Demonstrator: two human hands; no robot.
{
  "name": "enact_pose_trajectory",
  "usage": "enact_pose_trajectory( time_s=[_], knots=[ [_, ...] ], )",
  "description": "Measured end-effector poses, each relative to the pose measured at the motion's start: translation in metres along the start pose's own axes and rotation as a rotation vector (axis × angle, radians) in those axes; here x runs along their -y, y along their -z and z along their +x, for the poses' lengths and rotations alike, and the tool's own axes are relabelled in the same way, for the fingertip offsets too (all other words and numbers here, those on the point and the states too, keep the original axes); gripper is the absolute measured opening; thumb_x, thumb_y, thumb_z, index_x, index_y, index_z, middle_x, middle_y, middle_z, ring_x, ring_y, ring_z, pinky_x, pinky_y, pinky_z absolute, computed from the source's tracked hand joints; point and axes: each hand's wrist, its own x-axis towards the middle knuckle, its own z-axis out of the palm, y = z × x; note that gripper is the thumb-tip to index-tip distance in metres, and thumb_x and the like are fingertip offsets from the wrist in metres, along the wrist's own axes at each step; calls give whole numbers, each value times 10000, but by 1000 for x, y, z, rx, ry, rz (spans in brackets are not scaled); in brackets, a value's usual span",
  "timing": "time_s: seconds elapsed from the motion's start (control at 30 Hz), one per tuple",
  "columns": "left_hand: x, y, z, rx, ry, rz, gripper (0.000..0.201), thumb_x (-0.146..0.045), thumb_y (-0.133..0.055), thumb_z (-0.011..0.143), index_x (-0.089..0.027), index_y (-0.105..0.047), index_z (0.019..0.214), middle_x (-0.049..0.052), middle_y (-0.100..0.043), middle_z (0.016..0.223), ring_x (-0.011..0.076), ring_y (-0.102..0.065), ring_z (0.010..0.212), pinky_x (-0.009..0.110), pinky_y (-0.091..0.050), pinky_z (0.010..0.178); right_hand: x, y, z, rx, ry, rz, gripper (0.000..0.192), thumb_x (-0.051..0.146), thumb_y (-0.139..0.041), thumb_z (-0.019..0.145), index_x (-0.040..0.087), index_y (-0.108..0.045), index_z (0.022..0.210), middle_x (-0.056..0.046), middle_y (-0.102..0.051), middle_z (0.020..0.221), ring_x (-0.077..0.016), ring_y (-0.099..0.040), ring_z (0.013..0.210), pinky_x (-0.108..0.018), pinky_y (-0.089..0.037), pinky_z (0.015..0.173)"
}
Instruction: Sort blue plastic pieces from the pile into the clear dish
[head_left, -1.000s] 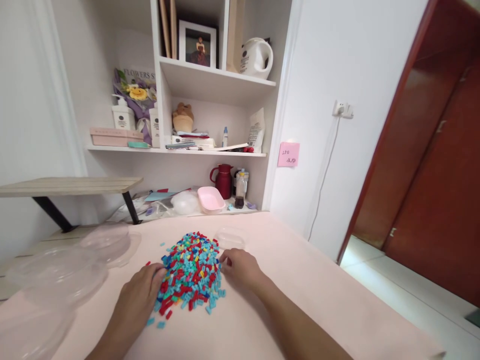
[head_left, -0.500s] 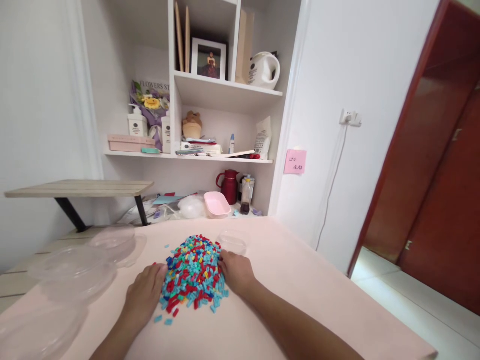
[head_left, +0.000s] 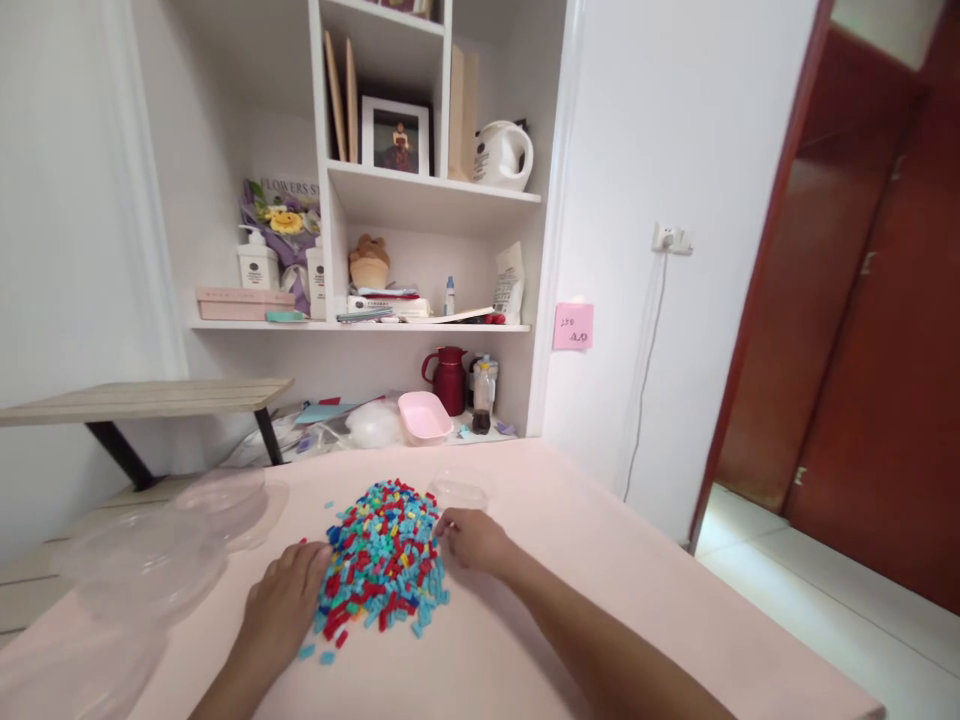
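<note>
A heap of small plastic bricks (head_left: 386,555) in red, light blue, dark blue, green and yellow lies on the pale pink tabletop (head_left: 540,590). Along the heap's left edge rests my left hand (head_left: 289,600), palm down with its fingers stretched out flat, holding nothing that I can see. On the opposite side my right hand (head_left: 472,540) touches the heap with curled fingers. Its fingertips are drawn together, and whatever may be between them is too small to make out. Just behind that hand sits a clear plastic container (head_left: 459,490).
Several clear plastic containers (head_left: 150,560) stand along the table's left side. Behind the table are a pink tray (head_left: 425,417), a red jug (head_left: 448,380) and a bottle of dark liquid (head_left: 482,400). A small wooden stand (head_left: 142,398) rises at the back left.
The camera view has tilted up and shifted slightly right. My right hand has drawn back a little from the heap, its fingers more curled. My left hand stays at the heap's left edge.
</note>
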Motion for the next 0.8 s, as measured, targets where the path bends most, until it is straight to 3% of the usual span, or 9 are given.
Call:
enact_pose_trajectory(
  time_s=[0.1,0.3,0.57,0.8],
  knots=[
    [7,-1,2,-1,9,-52,444,-385,-247,947,-254,-655,1063,63,-682,1163,230,-599,1112,395,-447,961,-8,6,-3,36,-15,75,283,206,-446,876,274,-719,908,7,-740,806,-144,-648,594,-238,-406,569],
    [14,-2,5,-21,24,-168,578,-508,-175,948,-251,-691,911,55,-724,1083,228,-626,1090,380,-454,976,-23,-6,-25,29,44,192,225,201,-510,828,243,-720,897,7,-739,904,-152,-657,808,-214,-425,655],
    [13,-3,6,-29,36,-225,562,-540,-224,924,-250,-702,867,62,-733,1051,257,-634,1062,421,-446,970,-23,-17,-27,-7,95,166,196,215,-644,746,260,-726,918,-4,-690,937,-158,-611,834,-244,-394,714],
    [10,-1,4,-14,50,-230,558,-535,-218,923,-250,-695,871,66,-735,1059,259,-633,1068,413,-449,953,-20,-20,-30,-30,106,170,154,215,-692,705,259,-727,848,11,-693,863,-152,-601,780,-243,-365,663]
  ],
)
